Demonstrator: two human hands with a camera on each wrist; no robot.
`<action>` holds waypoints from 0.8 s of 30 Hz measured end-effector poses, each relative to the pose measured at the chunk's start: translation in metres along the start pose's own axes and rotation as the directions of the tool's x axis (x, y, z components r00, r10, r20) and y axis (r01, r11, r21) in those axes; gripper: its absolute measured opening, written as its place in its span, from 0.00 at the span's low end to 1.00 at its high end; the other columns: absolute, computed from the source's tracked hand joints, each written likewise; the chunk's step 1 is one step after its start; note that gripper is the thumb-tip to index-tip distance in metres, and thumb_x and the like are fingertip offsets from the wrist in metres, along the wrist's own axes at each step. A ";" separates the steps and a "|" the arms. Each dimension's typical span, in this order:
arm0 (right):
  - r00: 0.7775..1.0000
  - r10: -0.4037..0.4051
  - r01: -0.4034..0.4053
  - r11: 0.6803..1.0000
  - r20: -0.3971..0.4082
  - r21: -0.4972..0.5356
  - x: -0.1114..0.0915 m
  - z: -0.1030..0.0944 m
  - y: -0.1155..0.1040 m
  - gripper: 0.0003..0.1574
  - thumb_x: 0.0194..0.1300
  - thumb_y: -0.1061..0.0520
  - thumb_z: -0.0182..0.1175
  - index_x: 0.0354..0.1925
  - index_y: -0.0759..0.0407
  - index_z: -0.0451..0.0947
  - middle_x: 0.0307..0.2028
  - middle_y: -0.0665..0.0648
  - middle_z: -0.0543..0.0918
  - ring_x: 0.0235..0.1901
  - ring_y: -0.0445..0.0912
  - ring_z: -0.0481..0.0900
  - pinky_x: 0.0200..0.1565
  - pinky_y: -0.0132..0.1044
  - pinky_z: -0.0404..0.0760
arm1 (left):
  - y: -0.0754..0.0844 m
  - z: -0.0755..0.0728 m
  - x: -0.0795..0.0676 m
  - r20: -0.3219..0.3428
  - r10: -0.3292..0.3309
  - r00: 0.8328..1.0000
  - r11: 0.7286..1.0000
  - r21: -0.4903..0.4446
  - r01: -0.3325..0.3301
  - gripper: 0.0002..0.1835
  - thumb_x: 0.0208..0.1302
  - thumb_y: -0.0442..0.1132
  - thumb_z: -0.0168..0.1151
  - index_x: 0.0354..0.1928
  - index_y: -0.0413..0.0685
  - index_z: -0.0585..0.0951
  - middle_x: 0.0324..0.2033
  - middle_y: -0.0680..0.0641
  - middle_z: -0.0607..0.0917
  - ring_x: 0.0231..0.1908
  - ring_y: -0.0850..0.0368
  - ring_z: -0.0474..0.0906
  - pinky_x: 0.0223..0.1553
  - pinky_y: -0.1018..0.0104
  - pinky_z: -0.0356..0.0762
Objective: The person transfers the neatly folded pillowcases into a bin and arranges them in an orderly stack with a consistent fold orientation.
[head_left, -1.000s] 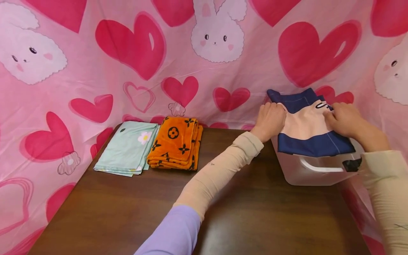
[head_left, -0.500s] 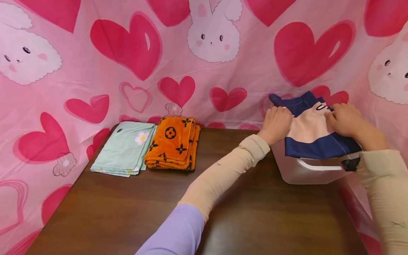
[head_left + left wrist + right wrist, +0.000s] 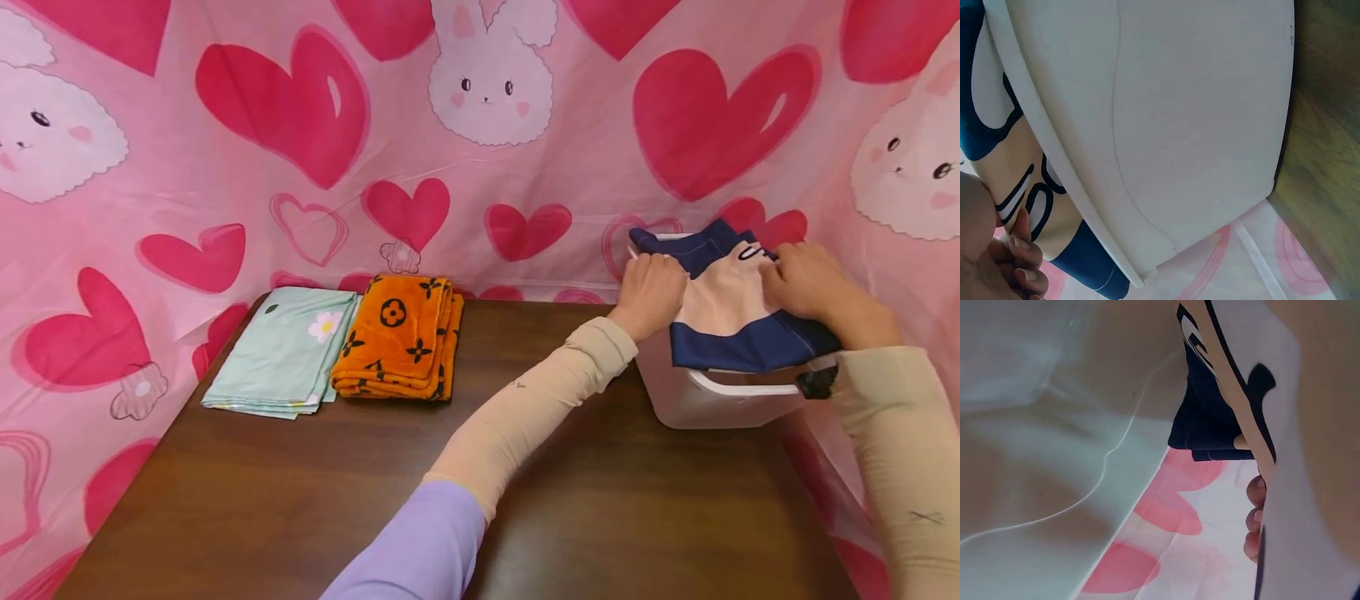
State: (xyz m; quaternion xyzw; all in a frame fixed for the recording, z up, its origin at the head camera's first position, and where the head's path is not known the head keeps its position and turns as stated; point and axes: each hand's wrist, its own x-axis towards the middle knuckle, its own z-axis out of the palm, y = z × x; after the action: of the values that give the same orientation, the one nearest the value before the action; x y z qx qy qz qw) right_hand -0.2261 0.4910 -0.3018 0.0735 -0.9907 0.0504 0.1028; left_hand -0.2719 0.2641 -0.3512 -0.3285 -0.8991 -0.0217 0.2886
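A folded navy and peach cloth with dark lettering lies across the top of a white plastic bin. At its left edge my left hand grips the fabric; in the left wrist view the fingers pinch it just beyond the bin's rim. My right hand holds the opposite edge, thumb on top. From the right wrist, fingertips curl around the cloth's edge beside its hanging navy part. The bin's inside is mostly hidden by the cloth.
On the brown table, a folded mint cloth with a daisy print lies at the back left. An orange folded blanket with black motifs sits against it. A pink heart-and-bunny curtain surrounds the table. The bin has a white handle.
My left hand has shifted slightly to the right and down with its edge of the cloth, narrowing the cloth. My right hand keeps its hold. The head view has turned slightly right.
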 end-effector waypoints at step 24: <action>0.992 -0.030 0.038 0.997 0.121 -0.065 0.012 -0.007 0.003 0.15 0.68 0.64 0.48 0.29 0.76 0.68 0.26 0.73 0.76 0.32 0.70 0.75 0.41 0.64 0.72 | 0.020 0.004 0.014 0.096 -0.005 0.995 0.999 -0.036 0.009 0.14 0.76 0.43 0.49 0.43 0.55 0.86 0.39 0.55 0.86 0.41 0.59 0.79 0.40 0.65 0.75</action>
State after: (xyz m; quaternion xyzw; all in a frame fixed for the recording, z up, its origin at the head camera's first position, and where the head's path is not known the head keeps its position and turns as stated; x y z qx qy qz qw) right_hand -0.2365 0.4936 -0.2929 0.0900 -0.9948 0.0109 0.0463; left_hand -0.2711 0.2888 -0.3502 -0.3314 -0.9125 -0.0234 0.2387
